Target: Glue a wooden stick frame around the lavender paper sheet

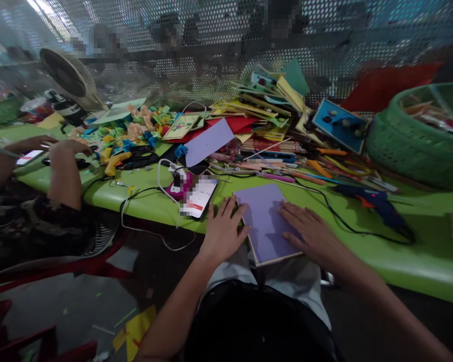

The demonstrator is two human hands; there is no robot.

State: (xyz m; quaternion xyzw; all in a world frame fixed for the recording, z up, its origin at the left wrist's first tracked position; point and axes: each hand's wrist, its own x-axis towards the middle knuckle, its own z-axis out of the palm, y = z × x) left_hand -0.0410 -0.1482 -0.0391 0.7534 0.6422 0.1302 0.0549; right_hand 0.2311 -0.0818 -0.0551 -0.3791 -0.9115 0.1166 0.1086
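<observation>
A purple card-covered board (266,221) lies at the front edge of the green table, its near end reaching over my lap. My left hand (226,226) rests at its left edge with the fingers stretched out. On the right part of its surface, my right hand (305,226) lies flat, fingers extended. Neither hand is wrapped round anything. Just left of my left hand is a phone (201,198) with a lit screen. To the right of my right hand, a blue glue gun (373,201) with a small red light rests on the table.
Behind the board are paper sticks (275,163), a loose purple sheet (209,142) and a heap of coloured cards (260,108). A green basket (419,136) stands right. Cables cross the green table (430,266). At left, a co-worker's hands (66,148) are near paper flowers (136,123) and a fan (66,73).
</observation>
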